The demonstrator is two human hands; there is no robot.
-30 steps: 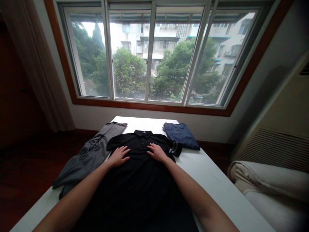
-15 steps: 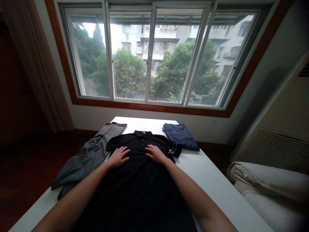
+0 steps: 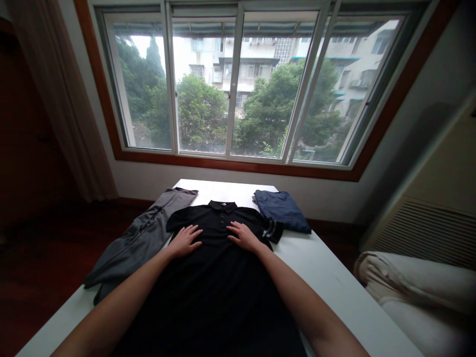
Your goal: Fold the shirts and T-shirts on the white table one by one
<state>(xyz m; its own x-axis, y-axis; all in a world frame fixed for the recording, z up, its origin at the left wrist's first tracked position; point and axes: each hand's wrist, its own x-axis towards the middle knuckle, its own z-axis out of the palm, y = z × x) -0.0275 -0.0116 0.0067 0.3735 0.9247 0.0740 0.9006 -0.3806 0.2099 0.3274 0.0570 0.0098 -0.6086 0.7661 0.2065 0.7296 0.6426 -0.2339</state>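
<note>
A black short-sleeved polo shirt [image 3: 219, 267] lies spread face up, its collar toward the window and its lower part nearest me. My left hand [image 3: 185, 240] rests flat on the left side of its chest, fingers apart. On the right side of the chest lies my right hand [image 3: 243, 235], also flat with spread fingers. The right sleeve, with pale stripes near its cuff, reaches out beside a folded navy garment [image 3: 284, 210]. Left of the shirt is a long grey garment [image 3: 145, 235] that looks like trousers.
All the clothes lie on a white table [image 3: 330, 282]. Pale rolled bedding [image 3: 416, 277] sits beyond its right edge, near a vented cabinet [image 3: 427, 228]. A wide window [image 3: 230, 89] fills the wall ahead, with a curtain [image 3: 70, 109] at the left.
The whole view has shifted slightly, so everything appears a little farther right. Both hands stay in the same place on the polo shirt.
</note>
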